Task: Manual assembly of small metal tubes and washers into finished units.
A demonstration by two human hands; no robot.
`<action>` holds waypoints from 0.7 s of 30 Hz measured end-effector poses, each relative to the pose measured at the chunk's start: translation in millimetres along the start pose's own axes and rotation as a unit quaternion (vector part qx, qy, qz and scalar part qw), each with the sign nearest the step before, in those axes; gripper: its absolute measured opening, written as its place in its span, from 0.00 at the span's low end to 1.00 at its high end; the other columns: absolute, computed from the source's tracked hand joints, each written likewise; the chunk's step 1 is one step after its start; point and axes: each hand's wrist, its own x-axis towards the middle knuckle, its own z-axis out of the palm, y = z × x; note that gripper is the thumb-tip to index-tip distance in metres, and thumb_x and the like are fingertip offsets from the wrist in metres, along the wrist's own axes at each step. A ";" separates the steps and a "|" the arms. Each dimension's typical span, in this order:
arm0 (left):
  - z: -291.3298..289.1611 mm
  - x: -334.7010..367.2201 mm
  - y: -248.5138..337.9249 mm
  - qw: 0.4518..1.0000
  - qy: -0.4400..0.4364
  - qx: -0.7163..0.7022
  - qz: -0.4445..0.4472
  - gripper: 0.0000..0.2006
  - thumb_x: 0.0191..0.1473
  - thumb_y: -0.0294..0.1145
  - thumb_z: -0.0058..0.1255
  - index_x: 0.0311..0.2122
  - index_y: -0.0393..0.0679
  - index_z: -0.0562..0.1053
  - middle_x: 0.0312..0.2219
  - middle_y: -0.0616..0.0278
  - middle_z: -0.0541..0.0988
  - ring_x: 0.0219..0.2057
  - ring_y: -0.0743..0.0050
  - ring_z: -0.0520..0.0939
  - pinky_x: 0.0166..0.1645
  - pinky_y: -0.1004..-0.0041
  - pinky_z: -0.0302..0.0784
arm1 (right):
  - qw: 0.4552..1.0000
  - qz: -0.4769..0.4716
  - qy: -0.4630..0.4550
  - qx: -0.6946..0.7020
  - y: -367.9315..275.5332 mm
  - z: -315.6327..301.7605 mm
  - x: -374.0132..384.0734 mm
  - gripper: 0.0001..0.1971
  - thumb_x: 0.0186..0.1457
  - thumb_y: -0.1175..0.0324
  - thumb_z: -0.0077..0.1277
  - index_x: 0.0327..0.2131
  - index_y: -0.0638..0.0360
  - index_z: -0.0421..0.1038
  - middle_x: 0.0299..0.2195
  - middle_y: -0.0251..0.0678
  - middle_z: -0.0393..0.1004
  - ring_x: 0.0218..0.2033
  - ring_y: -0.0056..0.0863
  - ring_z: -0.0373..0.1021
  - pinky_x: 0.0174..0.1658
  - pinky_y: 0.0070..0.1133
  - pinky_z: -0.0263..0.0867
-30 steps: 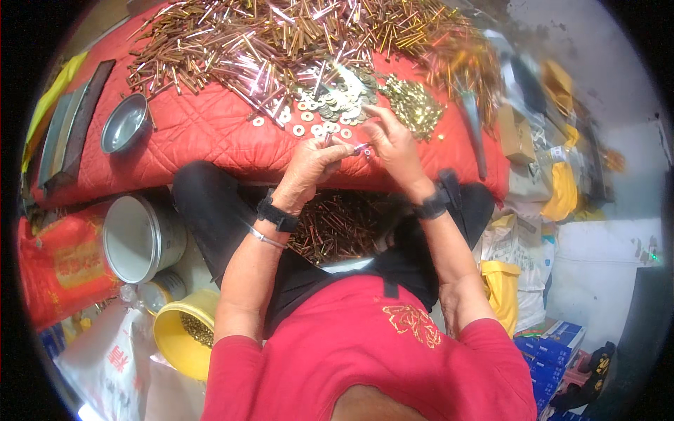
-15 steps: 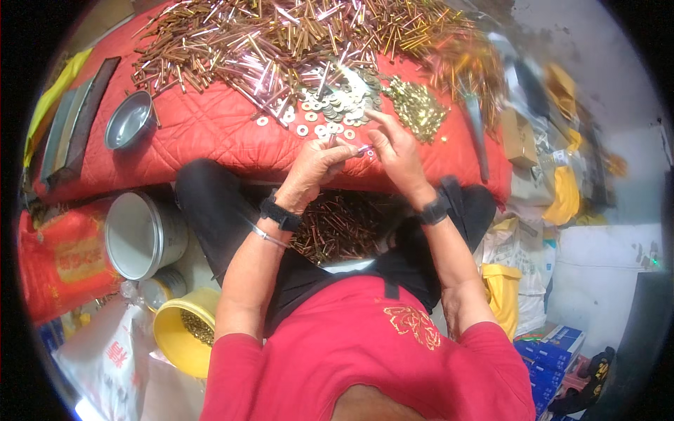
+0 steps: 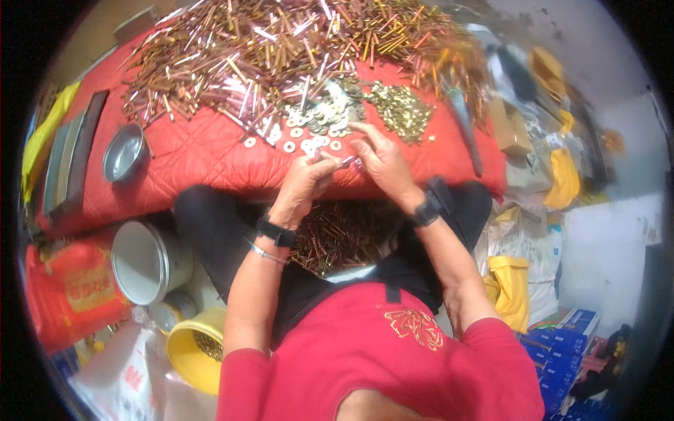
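My left hand is closed in a pinch on a slim, shiny metal rod, its far end pointing right. At that end is my right hand, fingers curled and the index reaching forward; whatever its fingertips hold is too small to make out. Just beyond both hands lie flat round washers, silvery and loosely scattered. Small brass-coloured nuts form a pile to their right. A large heap of copper-coloured rods covers the far part of the red quilted cover. More rods fill the space between my legs.
A metal bowl sits on the cover's left side. Down to the left stand a grey-white bucket, a yellow bucket with small metal parts, and a red sack. At right are a cardboard box, yellow bags and blue boxes.
The view has shifted slightly. Both hands stay together at the rod, with the right fingers still around its end; the left hand keeps its pinch.
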 end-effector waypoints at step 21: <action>-8.9 7.2 -5.6 1.000 -0.007 0.000 0.011 0.06 0.52 0.34 0.53 0.31 0.43 0.76 0.14 0.79 0.65 0.12 0.92 0.58 0.17 0.84 0.49 | 0.994 -0.096 -0.024 0.051 5.7 -2.8 2.6 0.15 0.60 0.67 0.44 0.48 0.61 0.67 0.32 0.41 0.75 0.32 0.32 0.73 0.35 0.23 0.67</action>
